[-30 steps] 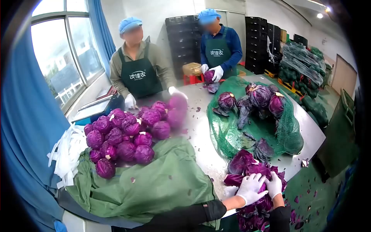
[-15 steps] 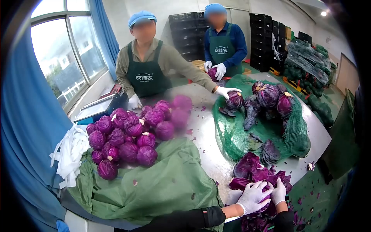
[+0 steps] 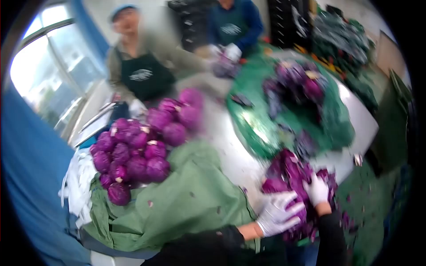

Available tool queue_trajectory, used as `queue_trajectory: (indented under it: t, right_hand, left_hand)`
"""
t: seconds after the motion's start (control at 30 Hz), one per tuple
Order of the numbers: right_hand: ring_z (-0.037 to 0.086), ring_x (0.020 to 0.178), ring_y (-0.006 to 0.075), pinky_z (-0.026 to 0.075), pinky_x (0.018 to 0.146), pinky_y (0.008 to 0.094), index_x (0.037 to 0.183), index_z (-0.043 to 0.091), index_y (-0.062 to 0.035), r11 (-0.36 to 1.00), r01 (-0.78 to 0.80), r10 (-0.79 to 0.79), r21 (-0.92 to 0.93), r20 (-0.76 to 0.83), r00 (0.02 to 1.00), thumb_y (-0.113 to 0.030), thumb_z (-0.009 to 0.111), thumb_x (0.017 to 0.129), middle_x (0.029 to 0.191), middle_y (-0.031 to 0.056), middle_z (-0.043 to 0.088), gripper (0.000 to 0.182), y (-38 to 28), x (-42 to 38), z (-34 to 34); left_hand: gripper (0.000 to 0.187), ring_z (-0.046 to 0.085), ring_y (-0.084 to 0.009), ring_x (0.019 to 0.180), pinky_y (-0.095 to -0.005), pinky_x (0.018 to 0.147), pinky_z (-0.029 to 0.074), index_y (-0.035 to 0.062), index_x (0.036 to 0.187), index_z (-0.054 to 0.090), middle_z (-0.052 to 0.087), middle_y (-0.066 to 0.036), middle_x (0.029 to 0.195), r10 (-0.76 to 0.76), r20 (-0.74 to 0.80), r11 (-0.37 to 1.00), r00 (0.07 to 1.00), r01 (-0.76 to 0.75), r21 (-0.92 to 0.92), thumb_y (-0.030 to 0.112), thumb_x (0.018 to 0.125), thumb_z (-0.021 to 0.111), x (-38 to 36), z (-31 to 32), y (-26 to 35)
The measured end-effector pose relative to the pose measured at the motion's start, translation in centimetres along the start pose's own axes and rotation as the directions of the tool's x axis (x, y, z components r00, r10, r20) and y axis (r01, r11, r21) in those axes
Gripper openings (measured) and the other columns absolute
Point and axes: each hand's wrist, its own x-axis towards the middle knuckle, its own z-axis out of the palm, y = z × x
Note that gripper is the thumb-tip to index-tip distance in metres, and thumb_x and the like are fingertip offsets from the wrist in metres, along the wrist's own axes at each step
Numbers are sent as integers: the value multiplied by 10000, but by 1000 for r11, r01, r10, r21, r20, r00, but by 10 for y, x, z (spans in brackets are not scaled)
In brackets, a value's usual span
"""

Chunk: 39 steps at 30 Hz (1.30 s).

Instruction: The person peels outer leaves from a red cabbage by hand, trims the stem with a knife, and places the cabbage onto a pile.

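Note:
The view is blurred by motion. My left hand (image 3: 278, 213), in a white glove, presses on a heap of loose purple cabbage leaves (image 3: 288, 175) at the near edge of the steel table (image 3: 230, 155). In its own white glove, my right hand (image 3: 317, 189) rests on the right side of the same heap, fingers curled into the leaves. More leaves hang over the table edge below my hands.
A pile of trimmed purple cabbages (image 3: 137, 146) lies on a green cloth (image 3: 186, 199) at left. A green net (image 3: 284, 111) holds untrimmed heads (image 3: 295, 80). Two aproned people (image 3: 142, 66) work across the table. White strips (image 3: 77, 181) lie far left.
The view has swung and tilted, turning blurry. My hands stay on the leaf heap, now spread slightly wider apart. The person opposite has pulled an arm back from the net.

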Motion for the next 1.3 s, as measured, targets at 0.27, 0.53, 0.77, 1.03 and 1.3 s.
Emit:
queue_trajectory:
  t: [0.27, 0.53, 0.77, 1.03, 1.3]
  right_hand:
    - [614, 959, 317, 494, 835, 396, 1143, 587, -63, 930, 18, 115, 368, -334, 935, -376, 660, 847, 1008, 151, 608, 437, -12, -30, -46]
    - [642, 932, 247, 504, 864, 336, 1245, 586, -75, 710, -249, 150, 659, 204, 967, -553, 649, 825, 1050, 120, 662, 639, -30, -134, -57]
    - [669, 861, 261, 520, 806, 321, 1215, 616, -50, 358, -300, 231, 884, 228, 946, -292, 613, 921, 1008, 169, 684, 380, -32, -150, -24]
    - [671, 822, 343, 536, 742, 389, 1005, 664, -49, 566, -310, 316, 764, 147, 937, -255, 584, 878, 916, 186, 681, 255, -27, -147, -27]
    - [661, 587, 159, 532, 603, 303, 1166, 633, -24, 294, -434, 384, 851, 311, 870, -219, 603, 899, 684, 101, 677, 331, 8, -129, 15]
  left_hand:
    - [817, 384, -382, 1285, -525, 1115, 254, 19, 1405, 399, 387, -204, 1404, -108, 153, 994, 982, 105, 29, 321, 740, 765, -2, -6, -12]
    - [918, 404, -349, 1175, -465, 1057, 322, 90, 1430, 419, 432, -172, 1290, -81, 380, 997, 922, 66, 50, 381, 663, 830, 19, -21, -20]
    - [803, 405, -360, 1241, -466, 1050, 350, 108, 1345, 520, 427, -173, 1306, -31, 435, 996, 900, 65, -64, 387, 659, 831, 23, -13, -23]
    - [751, 483, -360, 1208, -450, 1036, 389, 56, 1312, 516, 467, -178, 1331, 20, 387, 995, 922, 19, -98, 241, 652, 823, 18, -11, -11]
    - [745, 463, -352, 1241, -444, 1074, 356, 39, 1323, 483, 471, -185, 1337, 9, 294, 995, 956, 22, -101, 196, 666, 797, -1, -17, -17]
